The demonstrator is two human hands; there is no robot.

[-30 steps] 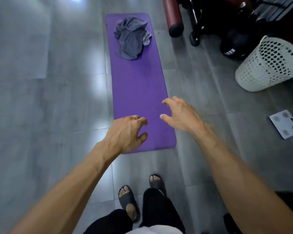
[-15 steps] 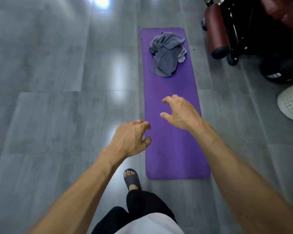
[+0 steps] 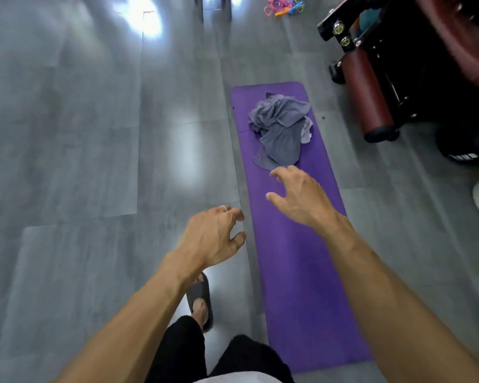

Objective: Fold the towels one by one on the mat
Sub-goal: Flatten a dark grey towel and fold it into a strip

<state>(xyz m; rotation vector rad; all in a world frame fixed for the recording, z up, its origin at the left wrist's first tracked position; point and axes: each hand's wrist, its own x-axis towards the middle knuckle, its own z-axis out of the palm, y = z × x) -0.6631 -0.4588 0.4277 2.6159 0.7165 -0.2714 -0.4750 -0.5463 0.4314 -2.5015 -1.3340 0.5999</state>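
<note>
The person is walking up along the left edge of the purple mat (image 3: 302, 258), the pile of grey towels (image 3: 281, 131) now lying closer than a second ago, heaped near the mat's far end and leaning toward its right edge; the right hand (image 3: 299, 194) is reaching out over the mat's middle, fingers loosely spread and gripping nothing; the left hand (image 3: 213, 236) is hanging above the floor beside the left edge, likewise empty; no towel is being touched yet, so folding is probably only about to begin.
</note>
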